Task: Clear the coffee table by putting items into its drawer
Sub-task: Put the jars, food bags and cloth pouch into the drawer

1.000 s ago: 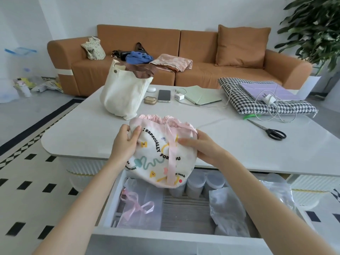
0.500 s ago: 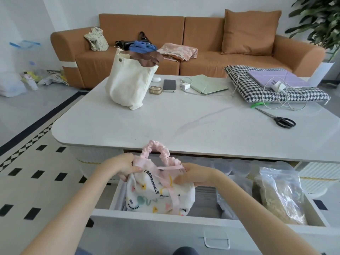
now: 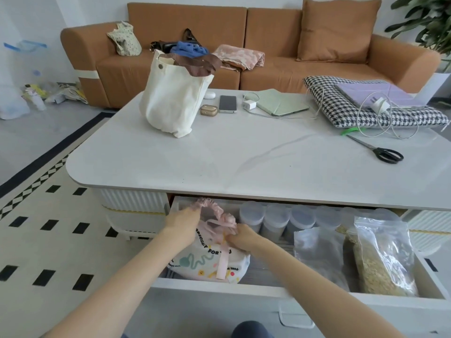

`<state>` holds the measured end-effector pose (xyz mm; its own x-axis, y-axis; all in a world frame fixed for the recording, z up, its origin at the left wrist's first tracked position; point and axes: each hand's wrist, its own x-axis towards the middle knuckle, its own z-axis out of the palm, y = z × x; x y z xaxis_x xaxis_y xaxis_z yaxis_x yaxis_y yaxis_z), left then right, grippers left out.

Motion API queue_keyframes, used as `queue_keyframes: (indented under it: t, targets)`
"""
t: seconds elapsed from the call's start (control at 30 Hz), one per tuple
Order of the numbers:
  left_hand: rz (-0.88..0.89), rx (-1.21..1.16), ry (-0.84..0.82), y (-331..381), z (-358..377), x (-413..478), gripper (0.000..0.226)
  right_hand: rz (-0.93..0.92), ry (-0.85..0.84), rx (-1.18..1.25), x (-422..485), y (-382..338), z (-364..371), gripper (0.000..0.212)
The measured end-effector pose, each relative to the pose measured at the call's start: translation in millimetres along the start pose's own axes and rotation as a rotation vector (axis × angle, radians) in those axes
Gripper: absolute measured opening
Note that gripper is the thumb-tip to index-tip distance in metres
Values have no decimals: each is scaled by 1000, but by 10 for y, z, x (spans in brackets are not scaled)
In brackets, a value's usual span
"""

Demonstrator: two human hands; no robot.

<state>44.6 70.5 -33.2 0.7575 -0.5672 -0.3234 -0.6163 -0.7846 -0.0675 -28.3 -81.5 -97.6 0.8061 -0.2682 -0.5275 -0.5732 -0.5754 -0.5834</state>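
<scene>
A white drawstring pouch with pink trim and coloured print lies in the left end of the open drawer under the white coffee table. My left hand grips the pouch's gathered pink top on the left. My right hand pinches the pink top on the right. On the table stand a cream tote bag, an earbud case, a phone, a charger, a green tablet case, a houndstooth cushion with a purple tablet and cable, and scissors.
The drawer also holds several lidded clear jars at the back and clear zip bags of grain on the right. An orange sofa with clothes and bags stands behind the table. A potted plant is at the far right.
Both hands carried the pouch from the table's front edge down into the drawer's left end and pushed it further back. The view shifted closer to the drawer.
</scene>
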Motion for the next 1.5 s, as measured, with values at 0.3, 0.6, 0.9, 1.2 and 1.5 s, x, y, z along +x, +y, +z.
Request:
queue_keyframes:
  t: [0.3,0.6,0.9,1.2,1.5]
  targets:
    - [140,176,-395,66,364,131,132,100,-120,-311,-304,51,-241,36]
    - [95,236,-433,252,397,176,124,-264,273,-312,-435,141,-390,28]
    - [121,153,-325,366,256,214,113,-577,716,-723,-188,382,-298,50]
    - [88,240,-479,403,319,146,107,-646,599,-565,-172,343,-407,49]
    - [82,261,-545,481,335,280,108,-563,208,-689,-585,445,-625,58]
